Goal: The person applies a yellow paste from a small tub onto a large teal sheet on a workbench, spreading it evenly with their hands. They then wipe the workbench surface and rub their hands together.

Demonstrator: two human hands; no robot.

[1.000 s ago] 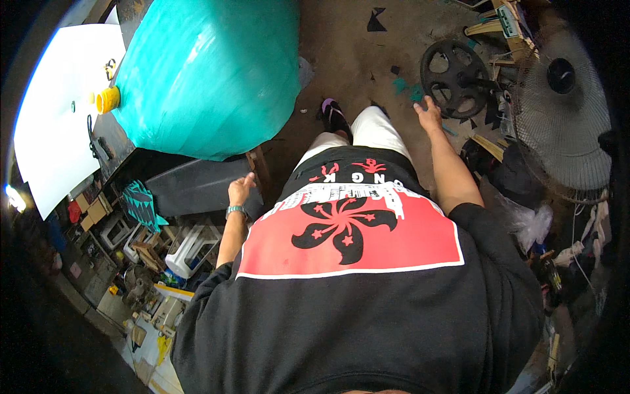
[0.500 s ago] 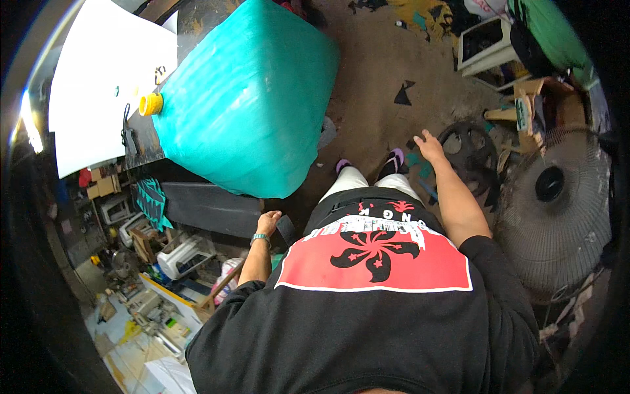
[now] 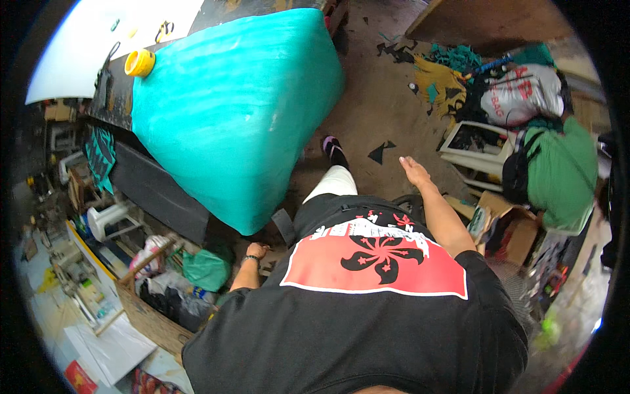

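My right hand [image 3: 415, 172] is held out ahead at the right, its fingers stretched and nothing in it. My left hand [image 3: 258, 250] hangs low at my left side, a watch on the wrist. Its fingers are loosely bent and I see nothing held in them. A small dark grey flat piece [image 3: 283, 226] shows between that hand and my body. Ahead of my left hand is a large teal covering [image 3: 230, 111] draped over a table, its near corner hanging down. A yellow roll of tape [image 3: 140, 63] stands at its left edge.
A white sheet [image 3: 65, 59] lies on the dark table at the left. On the floor are black scraps [image 3: 379, 153], with a scrap heap [image 3: 441, 85] beyond. A white stool [image 3: 478, 141], a green bundle [image 3: 561, 174] and a cardboard box [image 3: 502, 207] stand right. Bags [image 3: 205, 269] lie left.
I have moved along with a step, and the view has shifted. More of the right-hand clutter shows, the fan is mostly hidden, and the teal covering sits further left. Both hands stay empty-looking.
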